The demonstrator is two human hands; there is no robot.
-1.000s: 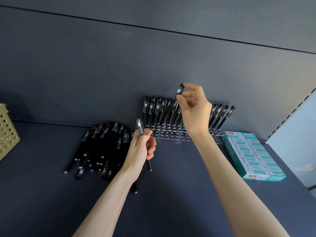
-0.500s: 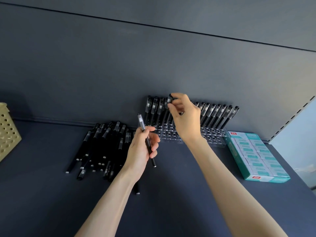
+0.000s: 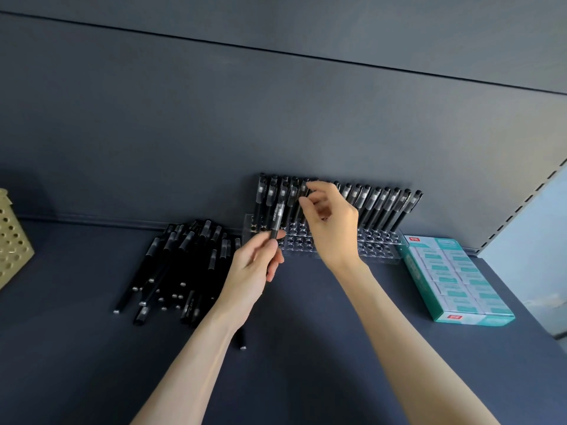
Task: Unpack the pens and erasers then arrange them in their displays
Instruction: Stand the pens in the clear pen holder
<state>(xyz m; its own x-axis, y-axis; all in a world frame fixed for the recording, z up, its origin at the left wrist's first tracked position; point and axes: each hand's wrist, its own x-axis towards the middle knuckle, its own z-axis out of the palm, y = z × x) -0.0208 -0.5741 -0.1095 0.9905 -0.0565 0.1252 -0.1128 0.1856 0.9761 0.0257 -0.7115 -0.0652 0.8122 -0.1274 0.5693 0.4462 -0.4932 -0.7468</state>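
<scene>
Pen (image 3: 277, 216) upright, cap up, lower end pinched by left hand (image 3: 251, 271); right hand (image 3: 334, 228) pinching racked pen (image 3: 303, 189) top.

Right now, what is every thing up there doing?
Pen rack, back holes hold pens, front holes empty.
Right hand, pinches the top of a racked pen.
Left hand, holds a spare pen upright.
Loose pens, piled flat on the shelf.
Eraser box, open, full.
</scene>
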